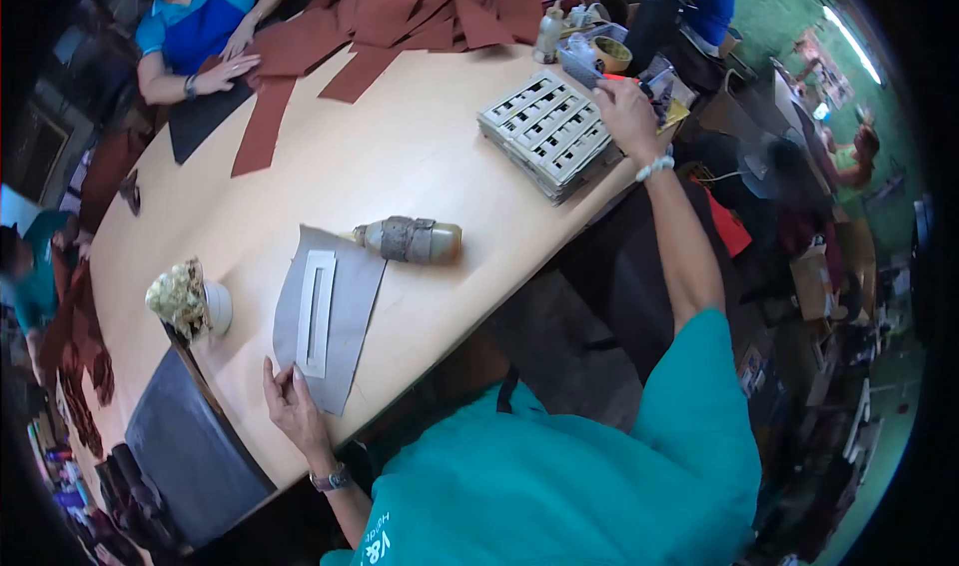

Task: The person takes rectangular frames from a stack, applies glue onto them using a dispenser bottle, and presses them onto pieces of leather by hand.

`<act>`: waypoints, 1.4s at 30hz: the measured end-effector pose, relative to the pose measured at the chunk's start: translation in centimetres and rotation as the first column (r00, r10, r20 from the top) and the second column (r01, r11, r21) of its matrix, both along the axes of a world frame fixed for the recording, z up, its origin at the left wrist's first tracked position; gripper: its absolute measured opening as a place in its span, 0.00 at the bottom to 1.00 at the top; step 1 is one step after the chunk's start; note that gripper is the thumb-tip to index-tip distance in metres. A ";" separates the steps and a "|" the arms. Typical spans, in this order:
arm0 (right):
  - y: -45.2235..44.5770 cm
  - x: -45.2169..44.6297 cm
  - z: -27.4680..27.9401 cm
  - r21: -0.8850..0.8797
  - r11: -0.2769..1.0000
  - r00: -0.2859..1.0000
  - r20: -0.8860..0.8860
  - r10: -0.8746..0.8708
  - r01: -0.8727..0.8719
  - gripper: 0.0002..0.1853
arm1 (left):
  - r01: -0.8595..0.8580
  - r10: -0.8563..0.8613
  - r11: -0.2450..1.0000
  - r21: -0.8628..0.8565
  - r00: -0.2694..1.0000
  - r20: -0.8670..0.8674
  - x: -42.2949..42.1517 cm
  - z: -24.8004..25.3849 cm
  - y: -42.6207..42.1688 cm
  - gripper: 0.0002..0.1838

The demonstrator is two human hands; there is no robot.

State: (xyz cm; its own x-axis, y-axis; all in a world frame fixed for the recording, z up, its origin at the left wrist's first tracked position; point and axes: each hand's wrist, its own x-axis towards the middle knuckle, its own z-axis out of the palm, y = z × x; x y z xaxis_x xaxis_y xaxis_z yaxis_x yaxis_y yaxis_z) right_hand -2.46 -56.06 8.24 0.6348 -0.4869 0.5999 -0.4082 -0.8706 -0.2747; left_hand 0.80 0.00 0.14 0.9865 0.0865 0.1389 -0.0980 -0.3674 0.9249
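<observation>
A grey curved piece of sheet material (350,351) lies flat on the table, a white rectangular frame with a long narrow slot (318,316) on top of it. At the lower end of both is my left hand (297,416), its fingers apart and its fingertips by the frame's bottom edge. My right hand (629,121) reaches over a stack of pale slotted panels (547,126) to a plastic basket of small items (584,64). Something orange-red shows at its fingertips, which are partly hidden. A tape-wrapped bottle (410,240) lies on its side beside the grey piece.
A white cup holding a lumpy pale yellow mass (218,308) stands left on the table (420,136). Brown cut pieces (400,16) are heaped at the far side, where a co-worker in blue (205,26) has hands on them. A dark board (195,446) is at lower left.
</observation>
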 end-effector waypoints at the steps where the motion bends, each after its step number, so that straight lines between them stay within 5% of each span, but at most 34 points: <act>1: 4.2 0.1 1.0 0.074 0.995 0.998 -0.011 0.067 -0.066 0.15 | 0.007 -0.007 0.999 0.039 1.000 0.011 -0.1 0.1 -0.1 0.26; 5: 18.5 0.1 0.0 0.354 0.779 0.841 0.041 0.539 -0.517 0.21 | 0.002 -0.014 0.988 0.156 0.997 0.075 0.5 -1.3 1.1 0.30; 6: 20.5 0.3 -1.5 0.239 0.765 0.794 0.046 0.607 -0.599 0.26 | 0.005 -0.022 0.983 0.182 0.996 0.092 0.5 -1.1 1.1 0.31; 10: 25.2 1.0 -5.9 0.284 0.798 0.830 -0.011 0.558 -0.532 0.33 | 0.063 -0.130 0.932 0.356 0.977 0.168 -0.3 0.4 0.5 0.37; 13: 25.4 1.5 -6.9 0.510 0.670 0.829 0.182 0.529 -0.540 0.31 | 0.042 -0.170 0.872 0.488 0.960 0.221 -1.0 1.2 0.1 0.40; 17: 26.5 2.0 -6.0 0.644 0.417 0.767 0.520 0.376 -0.641 0.29 | -0.028 -0.108 0.896 0.444 0.955 0.278 -1.4 0.7 -0.2 0.41; 22: 25.9 4.2 -4.9 0.574 -0.327 0.592 0.804 0.053 -0.751 0.22 | -0.036 -0.079 0.922 0.386 0.957 0.278 -1.2 0.0 0.1 0.40; 26: 26.5 5.7 -5.2 0.600 -0.381 0.645 0.764 0.011 -0.704 0.22 | -0.044 -0.053 0.925 0.378 0.969 0.243 -1.1 0.4 0.0 0.39; 32: 27.5 6.7 -5.6 0.739 -0.077 0.717 0.669 0.195 -0.669 0.26 | -0.071 -0.037 0.918 0.390 0.965 0.261 -1.0 0.4 -0.4 0.37; 42: 28.9 7.5 -6.3 0.691 -0.034 0.654 0.697 0.294 -0.722 0.28 | -0.091 -0.025 0.921 0.380 0.957 0.289 -1.0 0.1 -0.5 0.37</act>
State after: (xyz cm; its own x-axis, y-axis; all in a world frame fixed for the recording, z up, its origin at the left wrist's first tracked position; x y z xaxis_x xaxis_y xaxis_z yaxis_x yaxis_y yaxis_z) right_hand 5.00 -27.19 1.92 0.9025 -0.3703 0.2200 0.2993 0.1719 -0.9386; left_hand -0.16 -0.52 0.25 0.8981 0.0011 0.4398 -0.3151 -0.6961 0.6451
